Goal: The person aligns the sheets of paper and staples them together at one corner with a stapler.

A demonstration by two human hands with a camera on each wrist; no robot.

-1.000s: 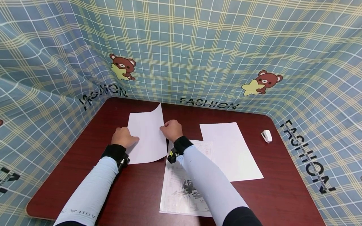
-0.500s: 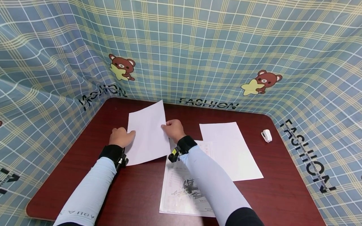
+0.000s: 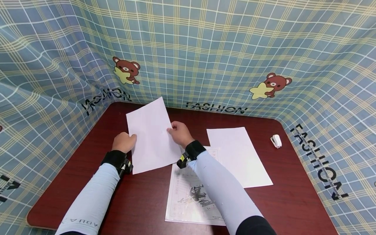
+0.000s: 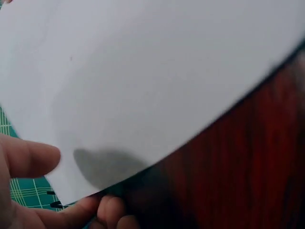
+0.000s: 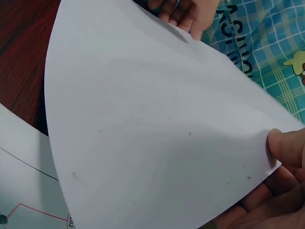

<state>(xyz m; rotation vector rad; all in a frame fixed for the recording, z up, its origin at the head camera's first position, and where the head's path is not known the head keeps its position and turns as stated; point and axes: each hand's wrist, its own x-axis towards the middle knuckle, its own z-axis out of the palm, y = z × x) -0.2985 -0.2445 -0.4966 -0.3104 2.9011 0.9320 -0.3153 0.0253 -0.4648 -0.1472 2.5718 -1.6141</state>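
Observation:
A blank white sheet of paper (image 3: 151,140) is raised at a slant over the left half of the table, between both hands. At its left edge is my left hand (image 3: 124,142), thumb on the upper face and fingers under the edge in the left wrist view. My right hand (image 3: 180,133) pinches the opposite edge, its thumb (image 5: 285,147) on top and the other fingers underneath. Below the right forearm lies a printed sheet (image 3: 188,199) with a dark drawing, partly hidden by that arm. A second blank sheet (image 3: 243,156) lies flat to the right.
A small white stapler (image 3: 276,141) sits near the right edge of the dark red table (image 3: 141,202). Behind and on both sides hangs a blue plaid cloth (image 3: 191,58) with bears and lettering, close to the table's edges.
The held sheet has come up off the table and turned, its far corner rising and shifting left. Its bend has flattened out. My left hand has moved slightly left, my right hand slightly right.

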